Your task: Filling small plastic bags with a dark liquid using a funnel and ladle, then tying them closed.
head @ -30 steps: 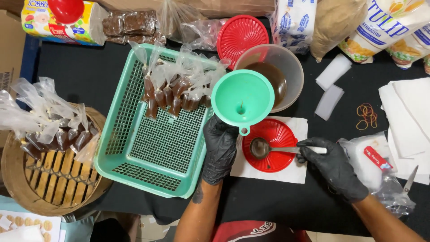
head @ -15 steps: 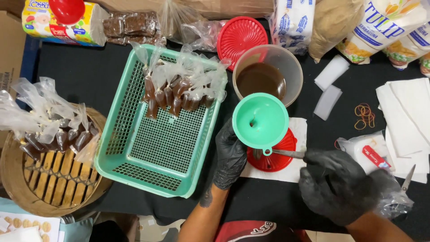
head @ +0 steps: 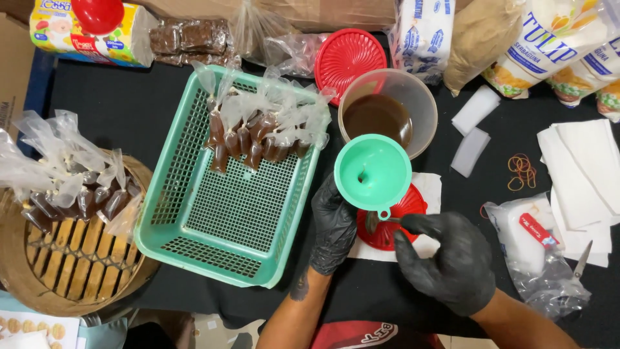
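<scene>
My left hand (head: 332,226), in a black glove, holds a teal funnel (head: 372,172) upright from below, just in front of a clear bowl of brown liquid (head: 381,116). My right hand (head: 452,258), also gloved in black, grips the handle of a metal spoon (head: 381,220) whose bowl rests on a small red plate (head: 391,223) lying on a white napkin. Whatever sits under the funnel is hidden by it.
A teal mesh basket (head: 226,226) holds several small plastic bags of brown liquid (head: 258,139). More such bags lie on a round bamboo tray (head: 64,258) at left. Red lid (head: 349,55), rubber bands (head: 522,171), white paper sheets (head: 584,168), scissors (head: 581,258) and food packages surround the black table.
My left hand has carried the funnel right and toward me, over the red plate. My right hand has drawn back along the spoon handle and closed more tightly.
</scene>
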